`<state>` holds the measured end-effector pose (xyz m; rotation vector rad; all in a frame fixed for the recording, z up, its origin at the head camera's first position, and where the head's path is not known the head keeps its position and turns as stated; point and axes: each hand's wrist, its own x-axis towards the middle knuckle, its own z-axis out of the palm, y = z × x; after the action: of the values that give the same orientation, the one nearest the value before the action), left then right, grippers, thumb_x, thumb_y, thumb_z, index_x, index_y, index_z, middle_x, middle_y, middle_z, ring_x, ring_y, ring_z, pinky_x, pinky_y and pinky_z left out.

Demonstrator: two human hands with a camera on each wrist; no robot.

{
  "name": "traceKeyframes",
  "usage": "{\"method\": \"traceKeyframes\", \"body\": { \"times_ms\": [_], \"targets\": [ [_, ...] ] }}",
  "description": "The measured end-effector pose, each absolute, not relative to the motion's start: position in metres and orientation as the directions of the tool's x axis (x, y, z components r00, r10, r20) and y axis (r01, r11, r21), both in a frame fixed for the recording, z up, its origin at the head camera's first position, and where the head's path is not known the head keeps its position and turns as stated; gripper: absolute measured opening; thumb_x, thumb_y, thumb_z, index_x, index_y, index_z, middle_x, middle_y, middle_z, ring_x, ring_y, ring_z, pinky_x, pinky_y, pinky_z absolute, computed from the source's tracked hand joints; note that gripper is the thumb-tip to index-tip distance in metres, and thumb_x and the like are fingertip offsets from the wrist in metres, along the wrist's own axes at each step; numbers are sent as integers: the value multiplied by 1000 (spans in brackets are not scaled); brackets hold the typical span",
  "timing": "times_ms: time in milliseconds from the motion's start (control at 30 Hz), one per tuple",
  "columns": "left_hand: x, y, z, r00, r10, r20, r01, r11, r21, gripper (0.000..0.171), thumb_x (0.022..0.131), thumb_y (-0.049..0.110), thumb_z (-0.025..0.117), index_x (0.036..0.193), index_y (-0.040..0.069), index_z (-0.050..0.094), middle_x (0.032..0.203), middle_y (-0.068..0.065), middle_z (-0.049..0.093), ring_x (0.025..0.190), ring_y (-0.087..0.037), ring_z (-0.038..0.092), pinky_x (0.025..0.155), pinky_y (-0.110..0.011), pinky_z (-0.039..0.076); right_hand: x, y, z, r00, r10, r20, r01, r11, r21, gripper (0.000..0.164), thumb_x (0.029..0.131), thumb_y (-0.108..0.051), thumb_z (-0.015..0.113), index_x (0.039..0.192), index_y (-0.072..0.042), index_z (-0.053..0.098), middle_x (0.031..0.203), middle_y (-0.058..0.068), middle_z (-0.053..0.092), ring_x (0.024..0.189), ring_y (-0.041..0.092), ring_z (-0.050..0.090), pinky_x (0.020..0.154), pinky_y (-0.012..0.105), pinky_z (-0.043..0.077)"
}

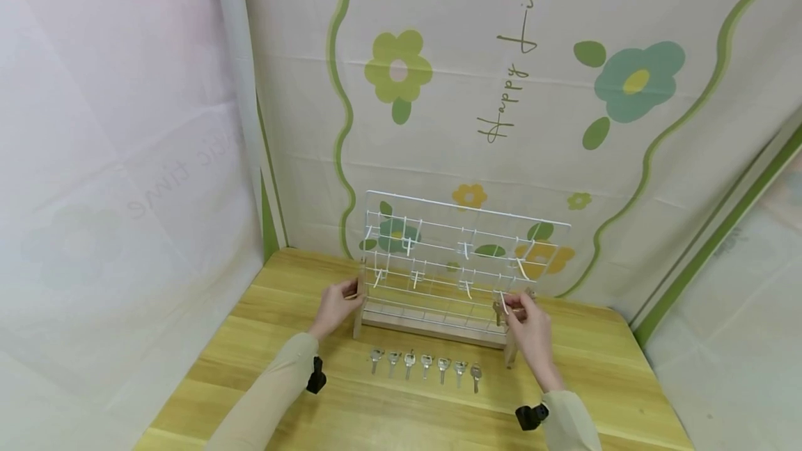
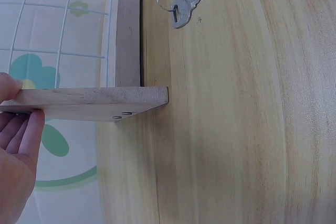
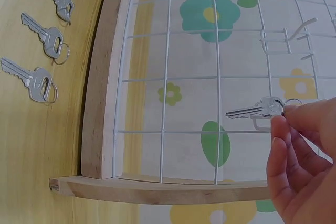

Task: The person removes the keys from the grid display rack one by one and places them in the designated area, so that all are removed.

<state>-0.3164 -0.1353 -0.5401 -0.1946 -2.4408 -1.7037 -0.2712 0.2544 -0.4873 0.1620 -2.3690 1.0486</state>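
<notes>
A white wire rack [image 1: 468, 209] with wooden sides and a wooden base stands upright on the table, several small hooks on its front. My left hand [image 1: 335, 308] grips the rack's left wooden side post [image 2: 89, 97] between thumb and fingers. At the lower right hook, my right hand [image 1: 531, 333] pinches the ring of a silver key [image 3: 257, 109] between thumb and index finger. The key's blade points down in front of the grid, and the hook's tip is partly hidden by the fingers in the right wrist view.
Several silver keys [image 1: 426, 365] with small rings lie in a row on the wooden table [image 1: 401, 416], just in front of the wooden base bar [image 1: 432, 329]. Behind the rack hangs a flower-printed curtain [image 1: 438, 152], with more cloth at both sides.
</notes>
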Motion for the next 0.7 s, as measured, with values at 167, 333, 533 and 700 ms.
{"method": "traceKeyframes", "body": {
  "times_ms": [167,333,533,700],
  "targets": [
    [-316,-136,-540,-980,17,198,192,342,920,41,87,-3,69,127,-11,60,123,-29,66,114,-41,66,91,-39,62,-261,255,-486,-848,109,519,-302,705,-641,11,83,8,70,89,-2,70,78,11,73,59,-7,54,52,13,50],
    [-317,-136,-540,-981,12,192,184,344,921,41,87,-3,69,126,-11,61,122,-28,67,114,-40,66,90,-38,62,-249,254,-482,-854,117,507,-297,690,-660,8,85,3,72,90,-3,70,80,12,73,60,-5,57,52,11,52],
    [-317,-135,-540,-981,15,196,190,327,926,41,88,-4,69,127,-12,60,123,-30,66,115,-41,65,92,-40,61,-237,255,-479,-844,90,529,-338,677,-654,8,85,2,73,90,-4,70,79,12,73,57,3,61,48,11,50],
    [-317,-135,-541,-979,16,203,197,331,923,41,88,-4,69,127,-12,60,123,-30,66,115,-42,65,91,-40,62,-231,260,-488,-846,72,528,-337,695,-635,8,85,5,72,88,-2,70,77,12,72,56,5,61,47,10,49]
  ]
}}
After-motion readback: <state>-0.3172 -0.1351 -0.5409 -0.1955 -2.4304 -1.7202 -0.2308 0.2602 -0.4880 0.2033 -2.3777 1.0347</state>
